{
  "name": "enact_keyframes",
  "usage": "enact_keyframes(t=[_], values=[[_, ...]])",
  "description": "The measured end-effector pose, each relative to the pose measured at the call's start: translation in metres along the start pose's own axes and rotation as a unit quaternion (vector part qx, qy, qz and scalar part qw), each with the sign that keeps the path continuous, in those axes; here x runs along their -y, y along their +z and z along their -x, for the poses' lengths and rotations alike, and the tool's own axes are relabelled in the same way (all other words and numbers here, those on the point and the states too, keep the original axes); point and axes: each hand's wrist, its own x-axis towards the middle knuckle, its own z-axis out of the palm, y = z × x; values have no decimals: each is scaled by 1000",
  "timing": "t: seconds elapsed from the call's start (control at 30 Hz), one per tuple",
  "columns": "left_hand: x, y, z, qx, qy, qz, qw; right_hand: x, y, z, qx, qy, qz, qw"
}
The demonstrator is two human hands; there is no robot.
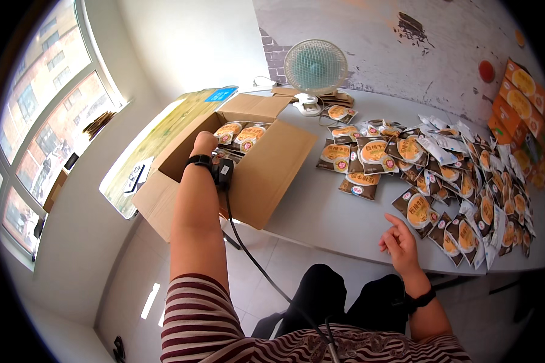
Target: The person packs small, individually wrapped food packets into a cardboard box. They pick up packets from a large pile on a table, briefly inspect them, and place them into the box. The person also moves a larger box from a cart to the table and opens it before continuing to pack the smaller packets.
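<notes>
My left hand (205, 141) reaches into an open cardboard box (272, 168) on the table. Its fingers are hidden inside, so what they touch cannot be made out. Brown-and-orange printed packets (250, 135) lie in the box, just right of that hand. Over the table's front edge, my right hand (399, 245) holds nothing, its index finger stretched out and the others loosely curled. The nearest item to it is a brown packet (416, 212) at the near side of a large heap of similar packets (463, 177).
A small clip fan (315, 68) stands at the back of the grey table (295, 218), by flattened cardboard (340, 98). Orange printed cartons (522, 104) are at the far right. A black cable (254, 261) runs from my left wrist device. A window (50, 113) is at left.
</notes>
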Motion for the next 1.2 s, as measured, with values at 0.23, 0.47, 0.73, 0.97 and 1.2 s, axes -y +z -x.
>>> enact_keyframes(t=[0.23,0.47,0.73,0.97,1.2], values=[[-29,-41,41,-74,-85,272,956,-3,-1,1,-4,-15,5,1000],[-157,-105,120,-69,87,543,832,-1,-7,4,-29,-29,25,999],[-293,-68,300,225,225,695,645,-7,-13,11,-29,-87,35,995],[-349,-4,360,332,184,768,515,12,-46,57,-122,-191,181,957],[-345,15,361,317,177,837,410,39,-146,116,-392,-155,231,877]])
